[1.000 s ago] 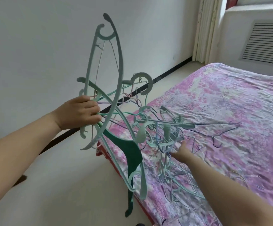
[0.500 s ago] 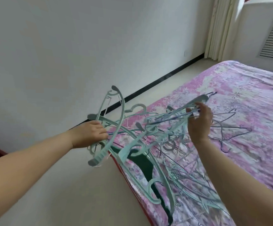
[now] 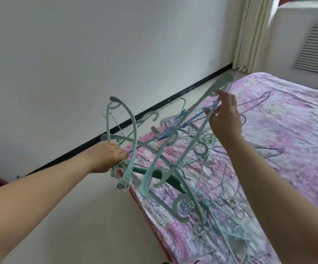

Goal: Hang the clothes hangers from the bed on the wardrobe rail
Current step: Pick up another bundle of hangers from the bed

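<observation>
Both hands, left hand (image 3: 108, 157) and right hand (image 3: 224, 117), grip the tangled hangers (image 3: 163, 149): light, stiff, snag-prone; hold near the hooks.

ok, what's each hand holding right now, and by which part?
Left hand grips the tangled hanger bundle at its near end. Right hand pinches the upper arm of a pale green hanger.

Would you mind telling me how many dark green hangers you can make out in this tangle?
1. A single dark green hanger hangs low in the bundle that the left hand grips, over the bed edge. More may be hidden among the pale teal and wire hangers.
</observation>
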Available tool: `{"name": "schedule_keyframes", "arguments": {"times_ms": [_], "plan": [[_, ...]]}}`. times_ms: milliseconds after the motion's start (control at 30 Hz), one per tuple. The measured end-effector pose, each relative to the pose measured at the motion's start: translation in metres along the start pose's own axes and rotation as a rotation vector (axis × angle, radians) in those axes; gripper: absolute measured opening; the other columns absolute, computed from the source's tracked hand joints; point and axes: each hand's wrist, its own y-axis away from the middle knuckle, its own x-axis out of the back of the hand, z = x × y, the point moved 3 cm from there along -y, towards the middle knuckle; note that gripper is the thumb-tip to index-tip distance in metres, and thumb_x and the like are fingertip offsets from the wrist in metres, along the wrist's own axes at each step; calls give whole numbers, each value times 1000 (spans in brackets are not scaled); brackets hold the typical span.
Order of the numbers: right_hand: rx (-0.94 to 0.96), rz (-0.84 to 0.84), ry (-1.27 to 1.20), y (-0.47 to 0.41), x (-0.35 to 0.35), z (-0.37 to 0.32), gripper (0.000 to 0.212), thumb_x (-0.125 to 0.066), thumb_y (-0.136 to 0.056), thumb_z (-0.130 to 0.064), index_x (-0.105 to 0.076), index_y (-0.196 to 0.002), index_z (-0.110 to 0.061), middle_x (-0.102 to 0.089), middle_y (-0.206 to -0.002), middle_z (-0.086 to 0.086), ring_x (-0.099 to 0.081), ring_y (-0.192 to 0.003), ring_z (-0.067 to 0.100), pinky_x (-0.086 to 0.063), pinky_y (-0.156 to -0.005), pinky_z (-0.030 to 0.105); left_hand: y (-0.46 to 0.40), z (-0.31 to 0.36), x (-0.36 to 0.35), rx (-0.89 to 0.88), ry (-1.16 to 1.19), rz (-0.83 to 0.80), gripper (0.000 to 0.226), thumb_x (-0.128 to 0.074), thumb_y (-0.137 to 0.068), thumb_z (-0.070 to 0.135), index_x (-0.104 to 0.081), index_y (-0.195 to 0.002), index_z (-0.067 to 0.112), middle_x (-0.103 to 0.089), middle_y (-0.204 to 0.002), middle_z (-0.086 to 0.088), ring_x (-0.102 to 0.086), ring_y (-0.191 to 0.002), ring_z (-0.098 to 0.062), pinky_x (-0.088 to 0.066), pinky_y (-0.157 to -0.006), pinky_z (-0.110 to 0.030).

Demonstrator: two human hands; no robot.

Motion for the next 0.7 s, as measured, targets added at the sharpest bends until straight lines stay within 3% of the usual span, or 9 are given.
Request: {"name": "schedule_keyframes", "arguments": {"times_ms": [100,200,300,400,500,700], "plan": [[176,109,122,-9,7,-14,52,-65,-86,-26,-38,-131,-23,-52,-123,10,-62,-86,25,-49,-65,38,7,0,3,94,35,62,39,-71,-59,8,-62,-95,22,-67,-79,9,-64,-71,-14,-43,-74,-25],[24,-108,436,-19,1,-1,48,-66,-84,-33,-45,-126,-22,-55,-124,10,-55,-108,31,-40,-91,41,18,-8,15,188,129,155,39,-78,-58,5,-62,-89,21,-65,-73,8,-64,-67,-16,-47,-69,-28],[-89,-298,616,-4,-10,15,42,-66,-82,-46,-58,-117,-24,-49,-125,11,-47,-115,30,-35,-97,42,30,-15,23,259,210,229,34,-78,-62,1,-60,-83,20,-60,-67,6,-60,-62,-20,-46,-66,-30],[-235,-421,509,25,-27,27,39,-65,-85,-43,-59,-114,-19,-41,-125,10,-53,-102,31,-47,-84,39,42,-12,29,287,246,278,31,-78,-66,-1,-60,-82,20,-60,-67,6,-59,-62,-20,-46,-69,-31],[-377,-442,349,47,-40,33,35,-63,-89,-36,-56,-117,-17,-40,-131,9,-58,-89,32,-46,-77,37,53,-4,33,267,269,328,32,-79,-64,-5,-60,-77,17,-61,-67,5,-58,-60,-21,-47,-70,-31],[-449,-393,143,61,-44,26,49,-63,-90,-32,-47,-132,-13,-48,-130,15,-55,-107,34,-45,-83,37,83,10,30,293,288,413,35,-80,-64,-4,-59,-83,16,-63,-70,1,-60,-64,-24,-47,-70,-34]]}}
